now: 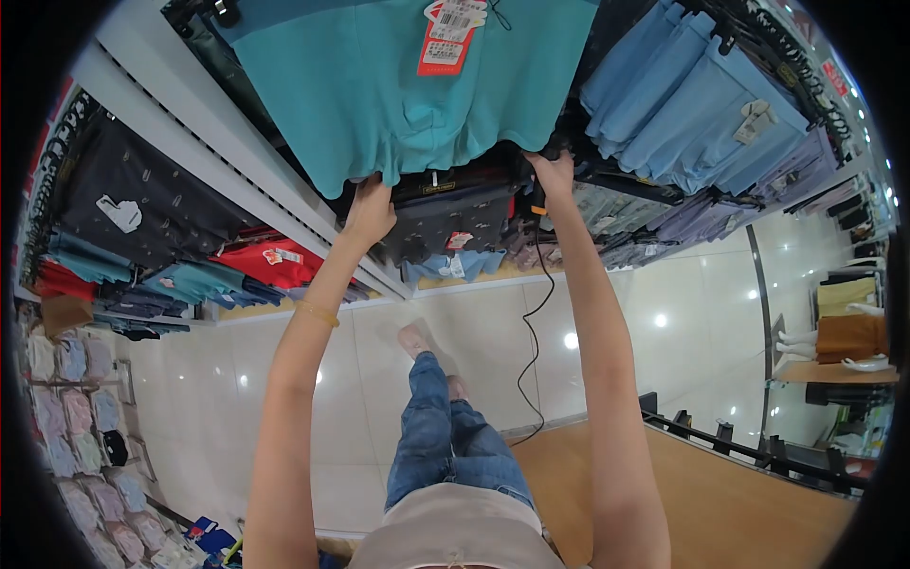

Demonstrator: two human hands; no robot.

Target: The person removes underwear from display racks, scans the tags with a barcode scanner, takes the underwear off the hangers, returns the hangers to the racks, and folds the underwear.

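Note:
A pair of teal shorts (pixel 332 95) with a drawstring hangs at the top of the view, front towards me. A red and white price tag (pixel 445 47) is attached near its waist. My left hand (pixel 371 212) is closed on the hem at the lower left, its fingertips partly hidden by the cloth. At the lower right corner of the hem, my right hand (pixel 554 177) is closed on the fabric edge. Just below that hand hang a small black and orange object (pixel 538 204) and a wavy black cord (pixel 533 351) trailing to the floor.
Light blue shorts (pixel 701 90) hang close on the right. Dark patterned garments (pixel 142 194) and red ones (pixel 275 258) are behind a white upright (pixel 218 104) on the left. A brown tabletop (pixel 701 493) with a black rail stands at lower right.

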